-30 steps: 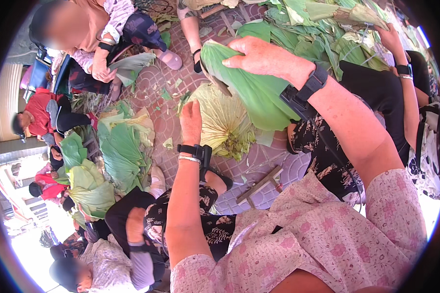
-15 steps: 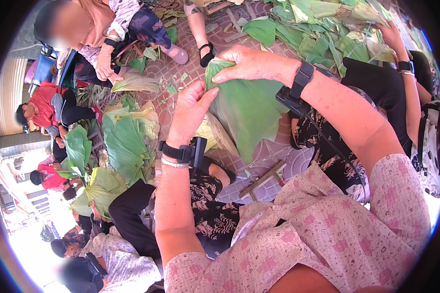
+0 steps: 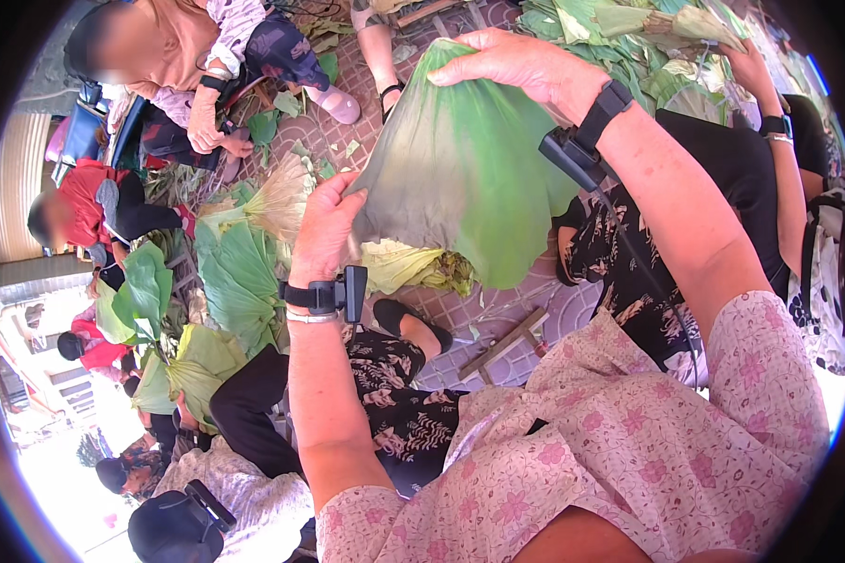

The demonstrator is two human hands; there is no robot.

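A large green leaf [image 3: 507, 188], greyish along its left part, hangs fanned out in front of me. My right hand [image 3: 526, 70] pinches it at the gathered top, thumb on the near side. Lower and to the left, my left hand [image 3: 327, 220] grips the leaf's left edge between thumb and fingers. Beneath the leaf, yellowed leaves [image 3: 408, 266] lie near my foot. Both wrists carry black straps with small devices.
A stack of green leaves [image 3: 239, 281] lies to the left, with a dry leaf [image 3: 286, 197] beside it. A leaf heap [image 3: 620, 56] spreads at the far right. A wooden stool [image 3: 507, 347] stands by my legs. Several people sit around, handling leaves.
The leaf has been spread wider and turned, showing its greyish part. My right hand rose slightly; my left moved left and a little down. At far left, a person's dry leaf went down onto the stack.
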